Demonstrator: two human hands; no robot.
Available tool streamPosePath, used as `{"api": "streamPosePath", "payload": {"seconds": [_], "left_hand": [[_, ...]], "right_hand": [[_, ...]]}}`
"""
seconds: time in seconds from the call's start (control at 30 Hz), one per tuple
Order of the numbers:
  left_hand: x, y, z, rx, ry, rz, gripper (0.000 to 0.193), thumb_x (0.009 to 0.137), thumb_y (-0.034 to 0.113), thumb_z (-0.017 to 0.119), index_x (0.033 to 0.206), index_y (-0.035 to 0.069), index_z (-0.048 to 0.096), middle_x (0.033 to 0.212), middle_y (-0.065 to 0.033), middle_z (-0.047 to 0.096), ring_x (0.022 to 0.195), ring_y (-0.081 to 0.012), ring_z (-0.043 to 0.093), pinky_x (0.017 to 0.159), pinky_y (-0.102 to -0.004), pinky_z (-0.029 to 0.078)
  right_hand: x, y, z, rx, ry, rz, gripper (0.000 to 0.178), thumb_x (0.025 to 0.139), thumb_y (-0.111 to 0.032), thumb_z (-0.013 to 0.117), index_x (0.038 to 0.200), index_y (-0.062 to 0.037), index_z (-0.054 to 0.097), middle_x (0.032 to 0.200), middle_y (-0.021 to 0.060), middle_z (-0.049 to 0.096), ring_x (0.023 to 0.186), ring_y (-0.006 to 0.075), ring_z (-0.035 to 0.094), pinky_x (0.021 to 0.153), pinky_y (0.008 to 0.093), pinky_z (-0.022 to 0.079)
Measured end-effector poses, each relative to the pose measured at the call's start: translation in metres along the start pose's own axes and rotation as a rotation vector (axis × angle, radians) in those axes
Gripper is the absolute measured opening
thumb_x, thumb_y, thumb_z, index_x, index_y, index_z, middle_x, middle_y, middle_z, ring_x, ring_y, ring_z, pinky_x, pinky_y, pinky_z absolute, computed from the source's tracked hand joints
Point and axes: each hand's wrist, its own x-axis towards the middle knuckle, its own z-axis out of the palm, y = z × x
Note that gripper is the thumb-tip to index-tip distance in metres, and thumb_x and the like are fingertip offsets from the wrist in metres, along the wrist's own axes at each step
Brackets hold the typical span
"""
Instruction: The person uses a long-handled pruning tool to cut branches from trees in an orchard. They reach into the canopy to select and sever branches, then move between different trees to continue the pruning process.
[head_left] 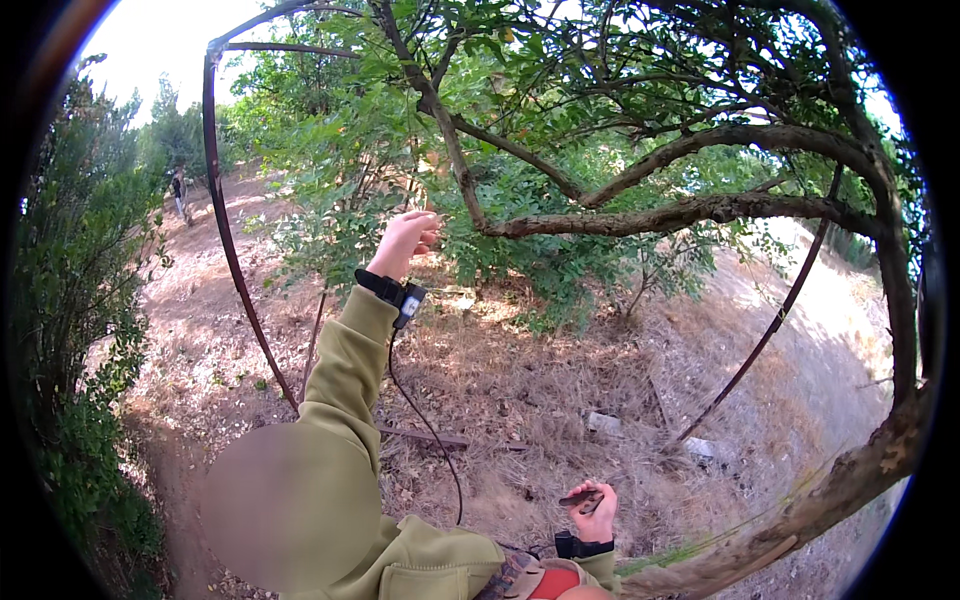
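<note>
My left hand [408,240] is raised at the far end of my stretched arm, beside the thin forked branch [465,195]. Its fingers are curled together, and a small pale bit shows at their tips, too small to name. A dark band with a small device [408,303] sits on that wrist, and a black cable [420,415] hangs from it. Low down, close to my body, my right hand [597,518] is closed around a small dark hand tool [578,498]. Fingers hide part of the tool, so its exact kind is unclear.
A thick curved trunk [780,535] rises along the right, its limbs [690,212] arching overhead. Bent rusty poles [222,210] frame both sides. Pale blocks [604,424] and a rusty bar [425,437] lie on dry grass. Far left, a person [180,195] stands on the slope.
</note>
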Motion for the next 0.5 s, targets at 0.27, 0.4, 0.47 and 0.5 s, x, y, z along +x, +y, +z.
{"api": "streamPosePath", "payload": {"seconds": [0.27,0.4,0.47,0.5], "left_hand": [[0.002,0.005,0.025,-0.021,-0.031,0.421,0.032,0.089,0.013,0.066,0.119,0.002,0.059,0.099,-0.0024,0.064,0.077,-0.0046,0.056,0.059,-0.0206,0.045],[0.011,0.027,0.047,-0.055,-0.116,0.586,0.037,0.097,0.011,0.054,0.134,0.006,0.050,0.105,-0.0032,0.061,0.077,-0.0072,0.055,0.061,-0.0225,0.047],[0.018,0.029,0.068,-0.146,-0.119,0.674,0.042,0.098,0.013,0.053,0.139,0.006,0.044,0.102,-0.0026,0.061,0.076,-0.0073,0.055,0.062,-0.0236,0.047],[0.018,0.031,0.076,-0.189,-0.119,0.720,0.044,0.099,0.014,0.052,0.141,0.006,0.041,0.100,-0.0024,0.061,0.075,-0.0074,0.055,0.062,-0.0242,0.047]], "right_hand": [[0.004,0.004,0.011,-0.030,-0.015,0.047,0.012,0.081,-0.014,0.052,0.081,-0.0023,0.054,0.074,0.0074,0.057,0.069,0.0225,0.057,0.069,0.0374,0.051],[-0.002,0.001,0.015,-0.006,-0.037,0.020,0.012,0.081,-0.014,0.052,0.081,-0.0022,0.055,0.073,0.0068,0.057,0.069,0.0214,0.057,0.069,0.0372,0.050],[0.004,-0.003,0.006,0.032,-0.034,0.002,0.012,0.081,-0.014,0.052,0.081,-0.0023,0.055,0.073,0.0067,0.058,0.068,0.0208,0.057,0.069,0.0370,0.050],[0.006,-0.004,0.004,0.046,-0.024,0.008,0.013,0.081,-0.015,0.053,0.081,-0.0023,0.055,0.074,0.0067,0.058,0.068,0.0206,0.057,0.069,0.0369,0.050]]}}
